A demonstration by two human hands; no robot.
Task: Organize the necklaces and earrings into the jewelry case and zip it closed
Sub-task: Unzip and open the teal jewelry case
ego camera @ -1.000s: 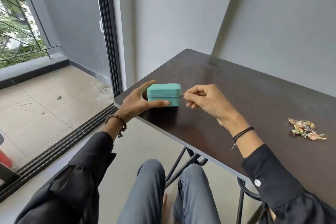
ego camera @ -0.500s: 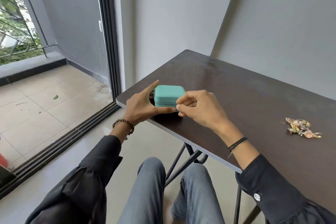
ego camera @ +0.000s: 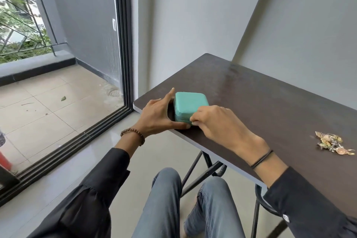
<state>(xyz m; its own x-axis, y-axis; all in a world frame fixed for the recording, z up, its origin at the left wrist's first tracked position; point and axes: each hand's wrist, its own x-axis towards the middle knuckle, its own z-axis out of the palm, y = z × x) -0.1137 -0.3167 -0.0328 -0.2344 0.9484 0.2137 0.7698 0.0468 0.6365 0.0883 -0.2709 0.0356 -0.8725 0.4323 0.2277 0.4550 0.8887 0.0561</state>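
A small teal jewelry case (ego camera: 190,105) sits closed near the left corner of the dark table (ego camera: 270,106). My left hand (ego camera: 158,114) braces it with straight fingers, the thumb against its front and the index finger along its left side. My right hand (ego camera: 214,121) has curled fingers pinched at the case's front right corner, on the zipper line; the pull itself is hidden. A pile of gold necklaces and earrings (ego camera: 333,143) lies on the table far to the right, away from both hands.
The table's front edge runs diagonally just below the hands. A grey wall stands behind the table. A sliding glass door (ego camera: 123,44) and balcony are to the left. My knees and the table's black metal legs (ego camera: 201,176) are below.
My right hand has travelled from the case's right side round to its front right corner along the zipper line. The left hand has stayed bracing the case. The camera has tilted slightly.
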